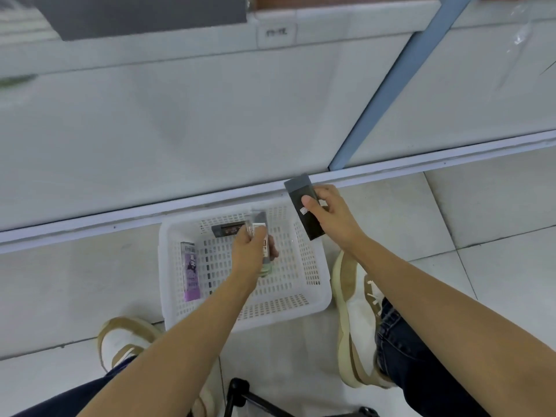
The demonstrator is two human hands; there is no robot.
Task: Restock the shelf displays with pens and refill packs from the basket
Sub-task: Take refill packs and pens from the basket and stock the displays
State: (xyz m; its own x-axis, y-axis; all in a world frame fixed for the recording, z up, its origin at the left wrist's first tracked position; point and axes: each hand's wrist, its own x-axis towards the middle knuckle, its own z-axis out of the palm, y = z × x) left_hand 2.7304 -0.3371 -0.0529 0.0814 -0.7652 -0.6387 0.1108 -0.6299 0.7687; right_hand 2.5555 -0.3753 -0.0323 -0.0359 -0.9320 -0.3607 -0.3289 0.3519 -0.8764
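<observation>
The right hand grips a dark grey pack above the far right corner of the white basket, thumb pressed on its face. The left hand holds a blurred grey-topped pack over the basket's middle. A purple pack lies along the basket's left wall, a dark pack at its far wall, the basket sitting on the tiled floor between two shoes.

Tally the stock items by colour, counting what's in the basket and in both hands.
Dark boxes: 2 (held box in right hand; basket box)
Purple pack: 1, lying in the white basket
Pale bundle in left hand: 1; blur hides whether it holds more
Total: 4
</observation>
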